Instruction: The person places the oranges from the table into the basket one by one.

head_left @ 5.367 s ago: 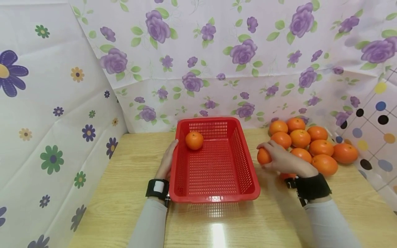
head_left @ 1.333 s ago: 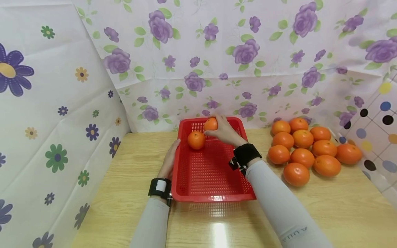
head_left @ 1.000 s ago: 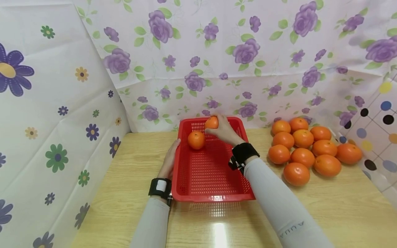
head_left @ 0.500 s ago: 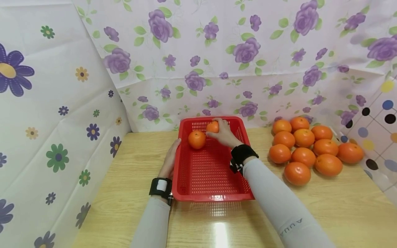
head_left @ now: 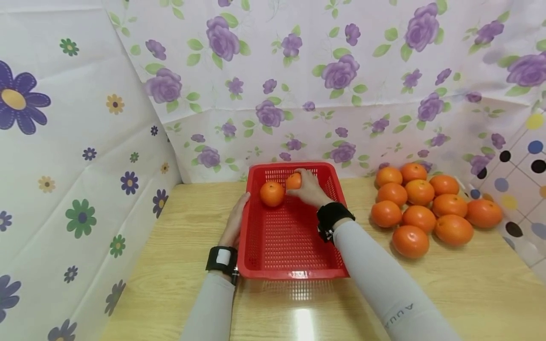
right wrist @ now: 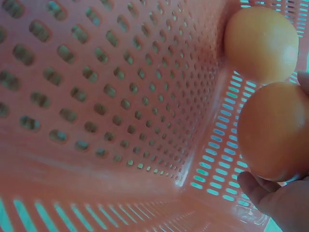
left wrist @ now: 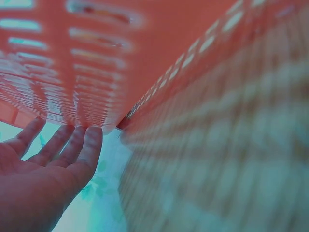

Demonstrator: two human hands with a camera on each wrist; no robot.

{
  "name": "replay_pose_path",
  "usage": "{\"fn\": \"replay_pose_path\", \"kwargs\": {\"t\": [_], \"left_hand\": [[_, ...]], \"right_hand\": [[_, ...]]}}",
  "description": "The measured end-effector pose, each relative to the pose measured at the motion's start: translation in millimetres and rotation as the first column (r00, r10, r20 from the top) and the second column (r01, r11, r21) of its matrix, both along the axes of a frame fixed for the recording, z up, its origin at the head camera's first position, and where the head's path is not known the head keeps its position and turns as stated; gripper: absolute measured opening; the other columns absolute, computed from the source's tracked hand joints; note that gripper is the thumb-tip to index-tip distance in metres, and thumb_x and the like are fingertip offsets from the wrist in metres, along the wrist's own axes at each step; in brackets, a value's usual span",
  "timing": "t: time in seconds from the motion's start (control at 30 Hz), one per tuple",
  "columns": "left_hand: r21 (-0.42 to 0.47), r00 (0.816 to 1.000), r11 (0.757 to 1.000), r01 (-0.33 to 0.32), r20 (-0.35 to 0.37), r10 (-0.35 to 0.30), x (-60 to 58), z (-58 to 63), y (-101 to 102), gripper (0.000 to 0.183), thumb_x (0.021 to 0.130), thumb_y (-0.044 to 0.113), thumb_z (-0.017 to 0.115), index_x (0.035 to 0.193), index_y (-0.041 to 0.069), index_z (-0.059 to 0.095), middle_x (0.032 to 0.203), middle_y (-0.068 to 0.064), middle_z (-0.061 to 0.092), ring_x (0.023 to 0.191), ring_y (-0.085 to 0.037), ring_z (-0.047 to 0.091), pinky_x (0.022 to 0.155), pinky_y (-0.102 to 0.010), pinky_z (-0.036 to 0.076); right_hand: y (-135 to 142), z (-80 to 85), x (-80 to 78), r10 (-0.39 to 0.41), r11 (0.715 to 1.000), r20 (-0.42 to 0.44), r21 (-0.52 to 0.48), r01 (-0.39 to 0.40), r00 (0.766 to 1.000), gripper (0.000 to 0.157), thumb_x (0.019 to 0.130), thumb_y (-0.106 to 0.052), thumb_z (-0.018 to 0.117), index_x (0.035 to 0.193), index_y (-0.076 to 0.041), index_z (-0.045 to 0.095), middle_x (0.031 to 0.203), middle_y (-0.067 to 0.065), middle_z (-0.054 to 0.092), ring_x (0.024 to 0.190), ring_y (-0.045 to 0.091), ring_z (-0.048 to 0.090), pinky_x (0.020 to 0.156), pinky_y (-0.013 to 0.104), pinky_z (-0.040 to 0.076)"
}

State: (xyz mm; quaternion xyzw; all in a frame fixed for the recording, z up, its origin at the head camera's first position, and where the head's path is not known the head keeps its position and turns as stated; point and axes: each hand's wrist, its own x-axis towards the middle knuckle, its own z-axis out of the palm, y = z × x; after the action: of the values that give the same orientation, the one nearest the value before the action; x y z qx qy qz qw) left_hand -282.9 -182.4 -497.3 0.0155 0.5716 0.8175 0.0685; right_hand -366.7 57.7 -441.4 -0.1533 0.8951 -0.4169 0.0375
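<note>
Red plastic basket (head_left: 294,237) is being steadied by the left hand (head_left: 236,222), its straight fingers (left wrist: 72,145) pressing flat against the outer wall. The right hand (head_left: 309,189) is curling round an orange (head_left: 293,181) at the far end, fingertips beside a second orange (head_left: 272,193), seemingly packing them together. Eleven loose oranges (head_left: 420,192) are lying clustered well away from both hands.

You are looking at a pile of oranges (head_left: 426,206) sitting on the right of the wooden tabletop (head_left: 179,265), well apart from each wall. Purple-rose cloth (head_left: 324,71) is hanging behind it, a sheet with scattered flowers (head_left: 64,142) is standing at the left, and a dotted sheet (head_left: 522,161) is leaning at the right.
</note>
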Motion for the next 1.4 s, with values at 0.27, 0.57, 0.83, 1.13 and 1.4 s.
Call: {"fn": "replay_pose_path", "kwargs": {"t": [0.27, 0.57, 0.83, 1.13, 1.4], "left_hand": [[0.005, 0.999, 1.0, 0.028, 0.022, -0.028, 4.0, 2.5, -4, 0.059, 0.109, 0.054, 0.046, 0.157, 0.021, 0.04, 0.153, -0.018, 0.047, 0.141, -0.042, 0.042, 0.113, -0.058, 0.04], [0.022, 0.998, 0.998, 0.06, 0.02, -0.061, 11.5, 15.2, -3, 0.063, 0.11, 0.051, 0.042, 0.163, 0.017, 0.032, 0.159, -0.022, 0.04, 0.145, -0.045, 0.035, 0.117, -0.06, 0.034], [0.004, 0.997, 0.997, 0.071, 0.009, -0.071, 8.2, 10.7, -5, 0.068, 0.109, 0.056, 0.043, 0.164, 0.019, 0.027, 0.159, -0.02, 0.04, 0.143, -0.045, 0.038, 0.11, -0.055, 0.045], [0.004, 0.998, 0.998, 0.058, 0.007, -0.058, 6.4, 10.1, -3, 0.066, 0.109, 0.054, 0.044, 0.163, 0.019, 0.03, 0.157, -0.02, 0.042, 0.143, -0.045, 0.038, 0.112, -0.058, 0.042], [-0.013, 0.998, 0.998, 0.061, -0.006, -0.061, 7.1, 12.0, 0, 0.064, 0.11, 0.054, 0.043, 0.162, 0.018, 0.031, 0.156, -0.022, 0.042, 0.143, -0.048, 0.036, 0.114, -0.063, 0.038]], "right_hand": [[-3, -0.1, 4.3, -0.032, 0.999, 0.076, -0.025, 0.034, 0.997, 0.068, 0.09, -0.015, 0.079, 0.143, -0.001, 0.04, 0.146, 0.027, 0.031, 0.124, 0.041, 0.051, 0.107, 0.05, 0.047], [-4, -1.2, 2.7, -0.038, 0.992, 0.037, 0.122, 0.033, 0.999, 0.069, 0.091, -0.02, 0.081, 0.147, -0.006, 0.043, 0.147, 0.023, 0.041, 0.13, 0.041, 0.041, 0.107, 0.054, 0.044], [-4, -4.4, 1.9, -0.043, 0.996, 0.093, 0.086, 0.035, 0.995, 0.068, 0.092, -0.015, 0.08, 0.147, -0.007, 0.041, 0.145, 0.025, 0.033, 0.126, 0.04, 0.049, 0.109, 0.051, 0.046], [-3, -1.8, 8.4, -0.031, 0.995, 0.1, 0.099, 0.021, 0.994, 0.067, 0.093, -0.014, 0.079, 0.147, -0.004, 0.041, 0.146, 0.026, 0.032, 0.126, 0.041, 0.05, 0.109, 0.051, 0.045], [-1, -4.0, 7.2, -0.028, 0.994, 0.109, 0.107, 0.016, 0.994, 0.07, 0.094, -0.014, 0.078, 0.151, -0.004, 0.038, 0.149, 0.027, 0.031, 0.128, 0.04, 0.048, 0.11, 0.051, 0.044]]}}
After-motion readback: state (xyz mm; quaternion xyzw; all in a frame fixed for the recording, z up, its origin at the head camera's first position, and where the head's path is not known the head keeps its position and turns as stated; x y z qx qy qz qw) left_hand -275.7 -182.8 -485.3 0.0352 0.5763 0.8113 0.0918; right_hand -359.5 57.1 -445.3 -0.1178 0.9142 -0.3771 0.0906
